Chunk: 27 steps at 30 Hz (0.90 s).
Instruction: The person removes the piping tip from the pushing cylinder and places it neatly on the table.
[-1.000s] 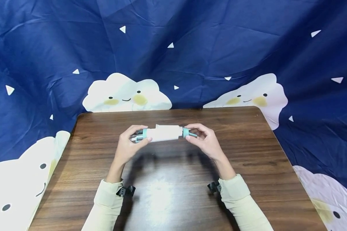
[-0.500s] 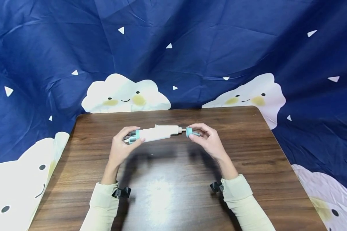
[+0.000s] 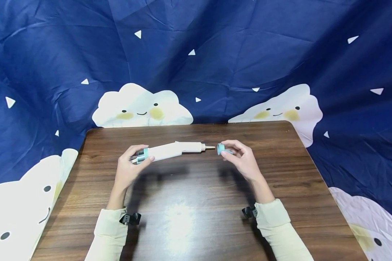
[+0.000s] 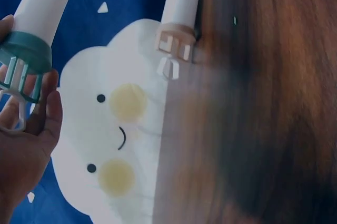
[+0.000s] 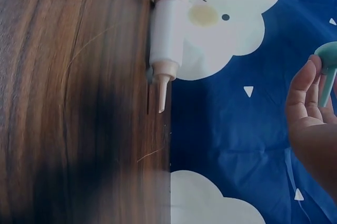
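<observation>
Teal trim shows in both hands: we see the left hand point(image 3: 127, 170) curled round the teal collar point(image 3: 146, 153) of a white, tapering, plastic-looking cylinder point(image 3: 164, 151), and the right hand point(image 3: 241, 159) pinching a teal, cup-shaped cap with a slim stem point(image 3: 220, 148) between thumb and fingers. In the left wrist view we make out teal prongs point(image 4: 37, 88) running from the collar among the fingers.

Our landmark is the white tube with beige ends point(image 3: 192, 146), lying near the far edge of the brown wood-grain table point(image 3: 297, 181). The cylinder is to the left of the tube, slightly tilted; from the head its right end overlaps the tube's left part, yet the left wrist view shows the two apart. The cap is to the right of the tube, near its thin beige nozzle point(image 3: 210, 147), mouth turned toward it and well apart from the cylinder. Pale prongs point(image 4: 169, 68) stick out of the tube's other end.

Nearer to us than the tube, we see pale cream sleeves point(image 3: 272, 215), a small black wrist device point(image 3: 130, 219) on each arm, and a bright glare point(image 3: 179, 221) on the table. Beyond the tube hangs a dark blue cloth point(image 3: 215, 65), printed with smiling white clouds point(image 3: 140, 105) and small white triangles point(image 3: 138, 34).
</observation>
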Tool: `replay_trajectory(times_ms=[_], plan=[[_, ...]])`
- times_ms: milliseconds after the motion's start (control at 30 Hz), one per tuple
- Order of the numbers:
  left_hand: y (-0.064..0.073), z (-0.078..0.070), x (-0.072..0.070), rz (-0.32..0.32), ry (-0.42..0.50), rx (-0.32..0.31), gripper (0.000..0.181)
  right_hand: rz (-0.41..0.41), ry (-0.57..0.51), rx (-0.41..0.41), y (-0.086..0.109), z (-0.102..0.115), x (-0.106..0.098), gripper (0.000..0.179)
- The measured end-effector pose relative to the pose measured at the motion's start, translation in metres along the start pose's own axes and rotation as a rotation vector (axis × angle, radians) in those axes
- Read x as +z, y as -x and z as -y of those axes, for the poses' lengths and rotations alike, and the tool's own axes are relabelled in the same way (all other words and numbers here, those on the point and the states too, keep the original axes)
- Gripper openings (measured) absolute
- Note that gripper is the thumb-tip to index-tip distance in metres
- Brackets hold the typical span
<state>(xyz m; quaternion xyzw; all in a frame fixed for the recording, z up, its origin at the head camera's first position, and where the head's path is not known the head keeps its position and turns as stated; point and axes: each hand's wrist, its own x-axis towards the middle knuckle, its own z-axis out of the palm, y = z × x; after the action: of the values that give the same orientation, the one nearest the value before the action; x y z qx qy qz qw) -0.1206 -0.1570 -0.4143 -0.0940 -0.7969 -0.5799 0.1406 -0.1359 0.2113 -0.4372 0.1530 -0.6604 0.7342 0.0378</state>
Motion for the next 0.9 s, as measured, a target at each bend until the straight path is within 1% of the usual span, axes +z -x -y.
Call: replay_trajectory(times_ms=[100, 200, 267, 333, 467, 567, 733, 900], plan=[[0.002, 0.005, -0.004, -0.006, -0.012, -0.014, 0.036, -0.012, 0.008, 0.003, 0.001, -0.002, -0.003, 0.036], [0.002, 0.009, -0.008, -0.005, -0.042, -0.041, 0.036, -0.022, 0.015, 0.009, 0.002, -0.004, -0.007, 0.036], [0.002, 0.016, -0.011, -0.003, -0.058, -0.063, 0.037, -0.027, 0.018, 0.013, 0.002, -0.006, -0.010, 0.036], [0.001, 0.025, -0.013, -0.004, -0.075, -0.077, 0.037, -0.030, 0.019, 0.017, 0.002, -0.007, -0.013, 0.037], [-0.001, 0.057, -0.018, -0.016, -0.091, -0.092, 0.039, -0.037, 0.025, 0.024, 0.003, -0.008, -0.018, 0.036], [-0.003, 0.077, -0.021, -0.028, -0.108, -0.106, 0.041, -0.048, 0.030, 0.032, 0.002, -0.009, -0.023, 0.035], [-0.003, 0.093, -0.026, -0.028, -0.148, -0.146, 0.044, -0.072, 0.024, 0.059, 0.003, -0.015, -0.029, 0.035], [-0.002, 0.107, -0.029, 0.012, -0.184, -0.189, 0.047, -0.094, 0.025, 0.076, 0.005, -0.021, -0.038, 0.034]])
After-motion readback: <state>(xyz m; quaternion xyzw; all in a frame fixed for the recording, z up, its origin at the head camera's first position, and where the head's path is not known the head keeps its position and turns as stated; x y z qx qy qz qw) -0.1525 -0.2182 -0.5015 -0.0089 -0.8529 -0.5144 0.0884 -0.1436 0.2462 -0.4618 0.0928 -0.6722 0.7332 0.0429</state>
